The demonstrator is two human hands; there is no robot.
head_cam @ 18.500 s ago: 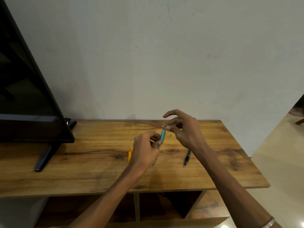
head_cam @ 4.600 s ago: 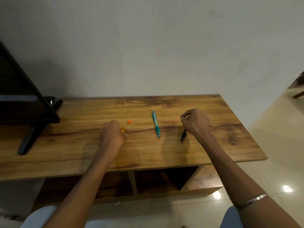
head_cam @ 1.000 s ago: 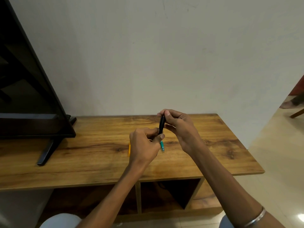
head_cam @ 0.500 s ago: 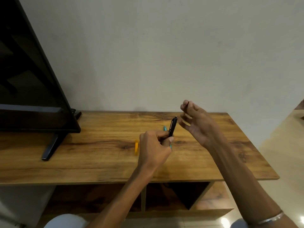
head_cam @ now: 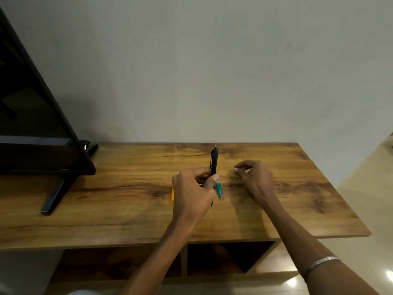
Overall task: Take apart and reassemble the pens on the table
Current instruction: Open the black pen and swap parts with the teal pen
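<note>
My left hand (head_cam: 192, 189) grips a black pen (head_cam: 214, 159) by its lower part and holds it upright above the wooden table (head_cam: 127, 209). A teal pen (head_cam: 219, 189) lies on the table just right of that hand, partly hidden by it. A strip of an orange pen (head_cam: 172, 195) shows at the hand's left side. My right hand (head_cam: 256, 177) rests low over the table to the right, thumb and forefinger pinched together. Whether a small piece sits between those fingertips is too small to tell.
A black television on a slanted leg (head_cam: 53, 194) fills the left end of the table. The wall runs right behind the table's back edge. Open shelf compartments (head_cam: 229, 258) lie below the front edge, and tiled floor (head_cam: 365, 188) is to the right.
My right hand has dropped from a raised position down to the table surface, away from the black pen. My left hand still holds the black pen, now more upright.
</note>
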